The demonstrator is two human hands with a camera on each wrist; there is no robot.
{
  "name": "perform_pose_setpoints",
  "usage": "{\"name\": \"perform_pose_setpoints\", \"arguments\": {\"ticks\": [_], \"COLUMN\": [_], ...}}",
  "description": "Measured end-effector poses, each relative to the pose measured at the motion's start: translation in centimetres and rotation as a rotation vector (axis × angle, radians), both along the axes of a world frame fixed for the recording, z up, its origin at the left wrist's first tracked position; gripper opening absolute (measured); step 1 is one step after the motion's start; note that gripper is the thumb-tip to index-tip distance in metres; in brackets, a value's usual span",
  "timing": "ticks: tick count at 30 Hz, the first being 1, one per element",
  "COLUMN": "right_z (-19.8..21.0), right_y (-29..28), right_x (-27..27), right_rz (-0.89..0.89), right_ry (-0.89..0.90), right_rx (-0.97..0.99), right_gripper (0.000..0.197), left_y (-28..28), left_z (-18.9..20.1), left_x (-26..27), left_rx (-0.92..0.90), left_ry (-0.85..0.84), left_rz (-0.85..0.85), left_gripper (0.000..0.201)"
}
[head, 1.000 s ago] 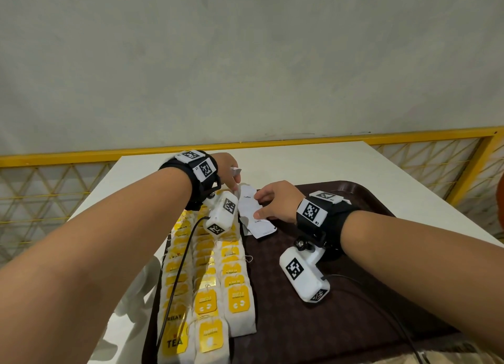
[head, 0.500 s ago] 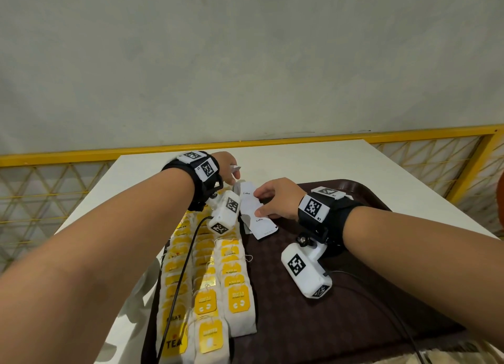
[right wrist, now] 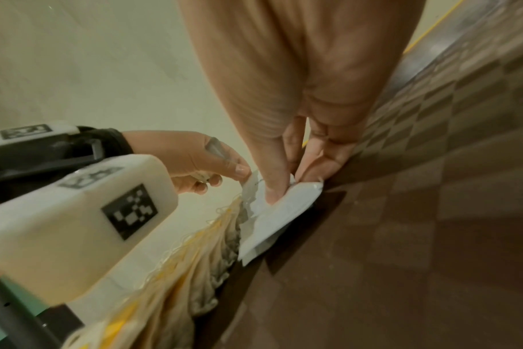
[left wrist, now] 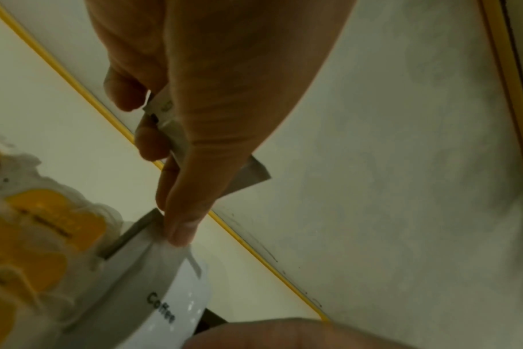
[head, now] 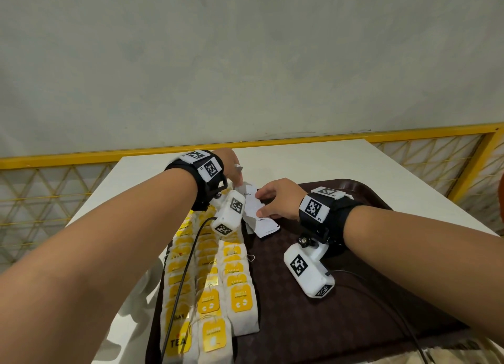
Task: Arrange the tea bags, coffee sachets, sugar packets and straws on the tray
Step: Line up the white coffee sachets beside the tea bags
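Rows of yellow-tagged tea bags [head: 218,282] fill the left side of the brown tray [head: 341,322]. At their far end lie white coffee sachets [head: 263,223], overlapping. My left hand [head: 240,183] pinches the corner of one coffee sachet [left wrist: 176,295] between thumb and forefinger. Its other fingers curl round a spare sachet [left wrist: 164,111]. My right hand [head: 259,204] pinches the far end of a sachet [right wrist: 281,212], thumb on top, fingers behind. The tea bags [right wrist: 194,271] lie just left of it.
The tray sits on a white table [head: 300,159] with a yellow railing [head: 409,134] and a grey wall behind. The tray's right half [right wrist: 433,212] is bare. Something white [head: 141,290] lies left of the tray, mostly hidden by my left arm.
Both hands stay at the coffee sachets with only slight shifts; nothing has been picked up or let go.
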State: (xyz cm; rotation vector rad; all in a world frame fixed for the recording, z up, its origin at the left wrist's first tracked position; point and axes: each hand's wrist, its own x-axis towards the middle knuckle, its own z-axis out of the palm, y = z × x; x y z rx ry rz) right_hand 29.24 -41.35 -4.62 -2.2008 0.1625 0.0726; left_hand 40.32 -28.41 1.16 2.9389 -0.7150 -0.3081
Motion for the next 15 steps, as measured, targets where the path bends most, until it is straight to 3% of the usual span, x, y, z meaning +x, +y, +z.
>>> {"name": "perform_pose_setpoints", "arguments": {"ticks": [9,15], "right_z": [-0.25,-0.13], "right_y": [0.08,0.53], "right_x": [0.07,0.44], "right_rz": [-0.084,-0.101], "right_ry": [-0.012,0.015], "right_rx": [-0.057,0.03], "right_gripper": [0.053,0.052], "left_y": [-0.02,0.31], "left_z": [-0.75,-0.74], "left_x": [0.5,0.42], "left_rx": [-0.02,-0.019], "left_ry": [0.041,0.004], "left_rz": [-0.003,-0.018], "left_gripper": [0.026,0.025]}}
